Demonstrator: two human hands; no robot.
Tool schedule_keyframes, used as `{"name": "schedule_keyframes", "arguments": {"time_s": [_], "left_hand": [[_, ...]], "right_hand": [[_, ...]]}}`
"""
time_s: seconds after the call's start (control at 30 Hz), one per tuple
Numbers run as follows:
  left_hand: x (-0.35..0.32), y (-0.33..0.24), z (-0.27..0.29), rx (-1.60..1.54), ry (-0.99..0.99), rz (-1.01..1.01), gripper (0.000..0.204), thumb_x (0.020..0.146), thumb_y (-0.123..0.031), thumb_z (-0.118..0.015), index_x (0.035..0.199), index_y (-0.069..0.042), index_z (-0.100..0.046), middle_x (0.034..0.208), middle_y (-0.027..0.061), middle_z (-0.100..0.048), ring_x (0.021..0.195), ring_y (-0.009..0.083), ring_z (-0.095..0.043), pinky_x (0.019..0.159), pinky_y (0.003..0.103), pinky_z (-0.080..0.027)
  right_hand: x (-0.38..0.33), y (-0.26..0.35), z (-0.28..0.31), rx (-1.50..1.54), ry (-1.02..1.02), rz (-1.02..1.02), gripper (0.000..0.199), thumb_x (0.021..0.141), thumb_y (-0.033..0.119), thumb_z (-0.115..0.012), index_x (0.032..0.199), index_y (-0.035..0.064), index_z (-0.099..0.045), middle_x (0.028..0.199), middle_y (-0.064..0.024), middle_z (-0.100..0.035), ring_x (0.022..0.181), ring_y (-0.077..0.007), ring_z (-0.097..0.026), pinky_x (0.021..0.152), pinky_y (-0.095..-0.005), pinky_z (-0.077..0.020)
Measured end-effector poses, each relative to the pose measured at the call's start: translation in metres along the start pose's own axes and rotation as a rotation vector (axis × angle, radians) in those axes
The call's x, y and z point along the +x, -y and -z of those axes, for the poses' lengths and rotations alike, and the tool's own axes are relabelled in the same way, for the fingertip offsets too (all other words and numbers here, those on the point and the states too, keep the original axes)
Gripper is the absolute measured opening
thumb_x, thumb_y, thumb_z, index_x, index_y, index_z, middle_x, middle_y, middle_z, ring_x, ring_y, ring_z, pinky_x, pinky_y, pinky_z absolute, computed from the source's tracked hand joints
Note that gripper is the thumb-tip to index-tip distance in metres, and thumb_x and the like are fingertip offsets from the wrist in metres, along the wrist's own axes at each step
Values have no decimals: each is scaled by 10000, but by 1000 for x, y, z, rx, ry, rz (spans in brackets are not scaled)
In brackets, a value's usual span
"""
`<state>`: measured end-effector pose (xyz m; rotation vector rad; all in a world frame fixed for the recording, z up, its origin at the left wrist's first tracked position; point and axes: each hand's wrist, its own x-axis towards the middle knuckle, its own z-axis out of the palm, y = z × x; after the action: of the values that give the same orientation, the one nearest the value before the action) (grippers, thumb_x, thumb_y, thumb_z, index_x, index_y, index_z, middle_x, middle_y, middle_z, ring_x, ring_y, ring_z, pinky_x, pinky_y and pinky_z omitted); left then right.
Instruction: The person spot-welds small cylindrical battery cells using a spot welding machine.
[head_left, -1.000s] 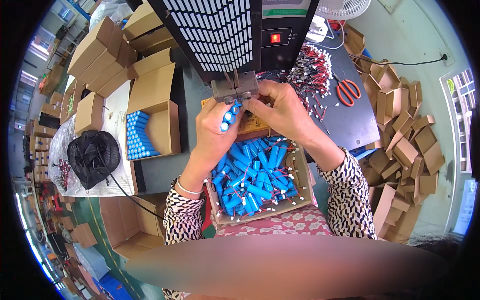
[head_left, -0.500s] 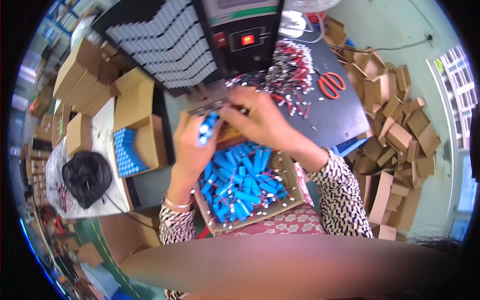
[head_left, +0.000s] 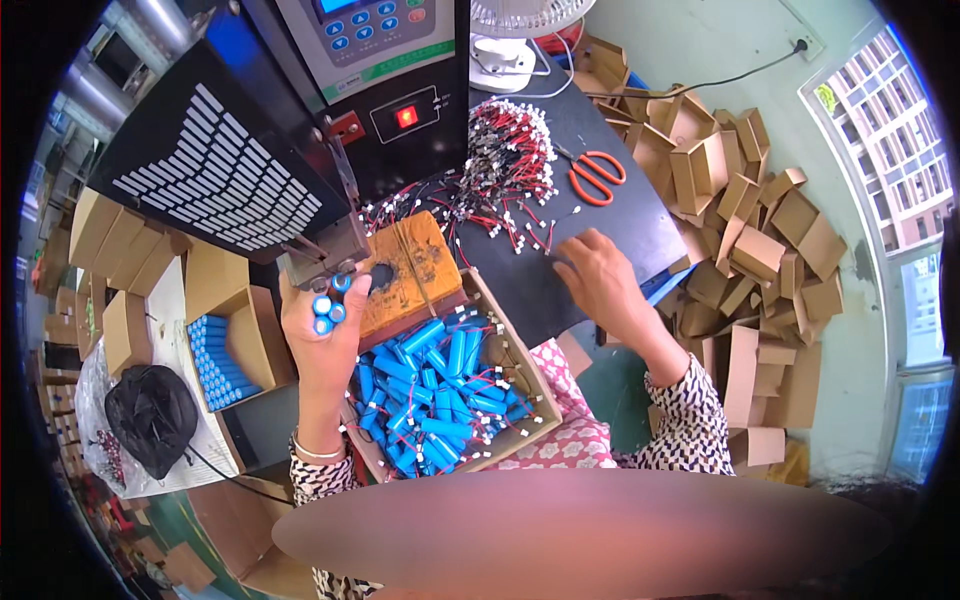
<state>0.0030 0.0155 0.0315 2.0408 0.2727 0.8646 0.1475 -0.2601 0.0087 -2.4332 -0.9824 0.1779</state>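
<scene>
My left hand (head_left: 318, 355) is closed around several blue cylindrical battery cells (head_left: 322, 308), their pale ends facing up. It is just below the metal head (head_left: 335, 255) of a black spot welding machine (head_left: 415, 150), beside a scorched orange block (head_left: 420, 262). My right hand (head_left: 605, 282) is over the dark tabletop with its fingers apart, near loose ends of red and black wire leads (head_left: 508, 150) with white connectors. Between my arms, a cardboard box (head_left: 535, 425) holds many blue cells with leads attached.
Orange-handled scissors (head_left: 597, 178) lie right of the leads, with a white fan (head_left: 500, 60) behind. To the left, an open carton (head_left: 265, 335) holds rows of blue cells (head_left: 218, 360), near a black bag (head_left: 150, 420). Empty cardboard boxes (head_left: 755, 250) are heaped on the right.
My right hand has left the welding head and moved right, toward the wire leads. My left hand still holds the cells near the head. The view has shifted.
</scene>
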Motion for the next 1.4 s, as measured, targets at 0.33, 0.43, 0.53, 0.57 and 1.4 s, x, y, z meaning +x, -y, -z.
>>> {"name": "schedule_keyframes", "arguments": {"time_s": [0.33,0.43,0.53,0.57,1.4], "left_hand": [[-5,-3,10,285,34,-29,168,815,-64,-687,971,-2,-672,867,98,-665,734,169,-612,686,264,-470],[-2,-8,12,287,121,-17,183,805,-61,-683,984,-28,-676,829,111,-664,711,184,-617,659,289,-471],[3,-7,13,368,217,-55,169,794,-88,-701,955,-36,-696,743,109,-653,629,190,-587,590,294,-447],[1,-7,16,373,194,-64,173,792,-91,-705,956,-35,-696,734,111,-650,617,184,-585,583,291,-447],[-2,-6,-6,189,-4,-133,225,679,7,-714,887,-31,-637,792,143,-625,705,354,-605,596,386,-479]], "right_hand": [[16,-3,-7,-53,-72,35,137,830,-6,-499,961,-18,-459,721,-213,-545,617,-395,-573,564,-457,-465],[21,12,3,412,-130,28,143,885,8,-476,1019,-6,-526,701,-169,-593,655,-239,-636,567,-329,-479],[30,31,16,1051,7,-99,134,911,19,-465,976,-17,-577,755,-83,-631,694,-113,-621,600,-263,-473],[33,37,17,1070,37,-71,134,911,19,-465,976,-17,-577,755,-83,-631,694,-113,-621,600,-263,-473],[81,131,-31,778,52,229,199,845,108,-598,743,-63,-585,557,-104,-537,508,-120,-494,480,-302,-379]]}}
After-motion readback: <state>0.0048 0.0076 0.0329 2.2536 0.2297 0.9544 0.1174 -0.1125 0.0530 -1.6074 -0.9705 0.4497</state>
